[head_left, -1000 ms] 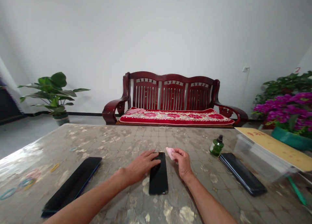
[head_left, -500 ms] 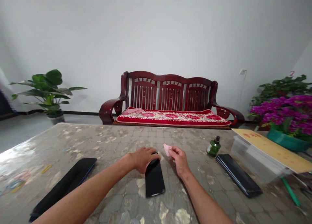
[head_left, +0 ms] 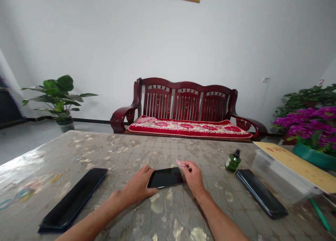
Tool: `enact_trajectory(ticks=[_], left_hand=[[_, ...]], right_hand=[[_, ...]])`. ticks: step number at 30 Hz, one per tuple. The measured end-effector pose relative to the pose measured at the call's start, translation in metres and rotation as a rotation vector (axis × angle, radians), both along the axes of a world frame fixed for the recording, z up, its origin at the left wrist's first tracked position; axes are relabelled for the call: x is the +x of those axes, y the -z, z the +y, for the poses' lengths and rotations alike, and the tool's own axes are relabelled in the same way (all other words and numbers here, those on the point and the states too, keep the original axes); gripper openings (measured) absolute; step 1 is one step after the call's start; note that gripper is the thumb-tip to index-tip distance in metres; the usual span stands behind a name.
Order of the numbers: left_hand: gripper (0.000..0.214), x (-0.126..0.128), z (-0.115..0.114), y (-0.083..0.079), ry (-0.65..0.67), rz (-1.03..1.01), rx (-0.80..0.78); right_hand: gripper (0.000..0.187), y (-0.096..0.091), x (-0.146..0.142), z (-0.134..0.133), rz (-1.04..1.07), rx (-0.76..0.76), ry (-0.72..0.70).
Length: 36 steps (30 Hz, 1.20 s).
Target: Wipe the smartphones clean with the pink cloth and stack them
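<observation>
A black smartphone (head_left: 166,178) lies crosswise on the patterned table, its dark screen facing up. My left hand (head_left: 140,185) grips its left end, thumb at the near edge and fingers at the far edge. At the phone's right end is my right hand (head_left: 193,176), with a small pink piece of cloth or paper (head_left: 180,163) pinched between thumb and fingers. Whether the pink piece touches the phone I cannot tell.
On the left lie a long black case (head_left: 75,197) and several coloured rubber bands (head_left: 25,193). To the right stand a green bottle (head_left: 233,161), a black wallet (head_left: 261,192) and a clear plastic box (head_left: 280,178) under a yellow envelope (head_left: 296,164). A wooden bench (head_left: 186,101) is behind the table.
The phone has turned from lengthwise to crosswise. My left hand has shifted from its far end to its left end. My right hand with the pink piece is now at its right end.
</observation>
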<state>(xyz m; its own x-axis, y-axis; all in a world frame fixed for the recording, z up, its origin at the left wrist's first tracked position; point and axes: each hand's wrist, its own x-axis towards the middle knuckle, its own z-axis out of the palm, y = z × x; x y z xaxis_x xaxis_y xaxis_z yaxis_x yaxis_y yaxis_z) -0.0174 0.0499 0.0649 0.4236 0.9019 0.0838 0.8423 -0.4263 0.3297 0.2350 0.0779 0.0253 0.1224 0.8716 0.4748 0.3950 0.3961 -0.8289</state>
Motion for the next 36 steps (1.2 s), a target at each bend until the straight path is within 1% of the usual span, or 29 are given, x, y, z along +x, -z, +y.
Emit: enact_trajectory(ticks=[3, 6, 8, 11, 16, 20, 22, 23, 27, 29, 31, 34, 36], left_hand=[[0.056, -0.011, -0.003, 0.015, 0.044, -0.134, 0.027], [0.058, -0.021, -0.001, 0.028, 0.041, -0.193, 0.033], [0.057, -0.024, 0.0, 0.033, 0.033, -0.212, 0.032], [0.056, -0.023, 0.001, 0.034, 0.029, -0.224, 0.039], [0.052, -0.022, 0.001, 0.031, 0.058, -0.231, 0.059], [0.052, -0.022, 0.002, 0.032, 0.055, -0.205, 0.042], [0.053, -0.022, 0.002, 0.031, 0.061, -0.191, 0.036], [0.053, -0.022, 0.002, 0.03, 0.063, -0.19, 0.038], [0.052, -0.017, 0.003, 0.026, 0.073, -0.207, 0.034], [0.053, -0.014, 0.004, 0.026, 0.084, -0.208, 0.017], [0.054, -0.011, 0.005, 0.026, 0.102, -0.212, 0.011], [0.053, -0.01, 0.005, 0.027, 0.125, -0.238, 0.022], [0.052, -0.01, 0.006, 0.028, 0.136, -0.247, 0.019]], right_hand=[[0.02, -0.001, 0.004, -0.004, -0.282, 0.114, 0.05], [0.018, -0.004, 0.003, -0.01, -0.518, 0.153, 0.022], [0.019, -0.006, 0.001, -0.013, -0.652, 0.161, -0.001], [0.019, -0.009, -0.004, -0.014, -0.785, 0.157, -0.009], [0.02, -0.014, -0.019, -0.013, -0.88, 0.141, -0.021], [0.018, -0.016, -0.032, -0.014, -0.929, 0.217, -0.176], [0.016, -0.017, -0.032, -0.015, -0.949, 0.239, -0.214], [0.016, -0.018, -0.031, -0.014, -0.957, 0.236, -0.198], [0.021, -0.019, -0.02, -0.01, -0.971, 0.197, -0.041], [0.021, -0.018, -0.02, -0.01, -0.973, 0.199, -0.008], [0.019, -0.017, -0.026, -0.013, -0.97, 0.218, -0.047], [0.015, -0.016, -0.037, -0.019, -0.967, 0.252, -0.163], [0.015, -0.016, -0.04, -0.022, -0.971, 0.246, -0.172]])
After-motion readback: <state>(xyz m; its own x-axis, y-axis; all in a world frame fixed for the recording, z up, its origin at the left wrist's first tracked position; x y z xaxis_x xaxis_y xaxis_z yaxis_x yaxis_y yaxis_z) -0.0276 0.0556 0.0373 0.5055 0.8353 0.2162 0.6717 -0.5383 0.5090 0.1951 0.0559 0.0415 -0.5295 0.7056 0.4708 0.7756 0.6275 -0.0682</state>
